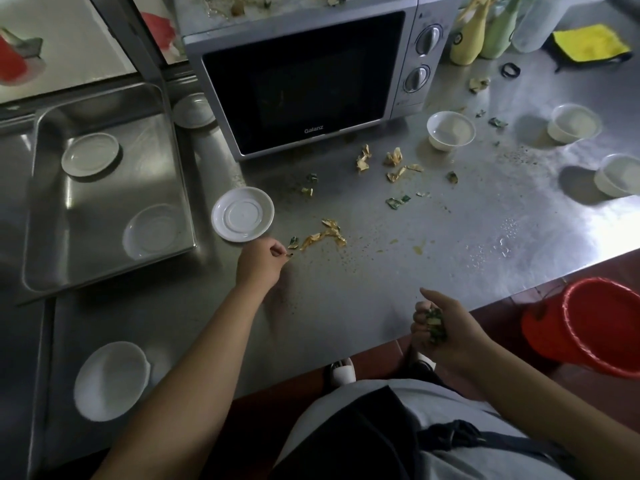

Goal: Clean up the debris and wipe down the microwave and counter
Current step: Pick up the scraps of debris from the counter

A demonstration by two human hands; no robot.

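left hand [260, 258] is down on the steel desk [485, 216], fingertips pinching a small green scrap right next to the white saucer [242, 214]. right hand [440, 323] is curled closed around a wad of green scraps [435, 323] at the desk edge. more debris [325, 233] is scattered in front of the microwave [301, 81], with some on top of it too. red bucket [595, 323] sits on the floor to the right.

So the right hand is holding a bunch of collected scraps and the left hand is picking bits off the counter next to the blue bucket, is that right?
Not quite. The head view shows the bucket is red, not blue, and it sits beyond the counter edge near the right hand, not the left hand. The rest holds: the right hand clutches scraps, the left picks bits off the counter.
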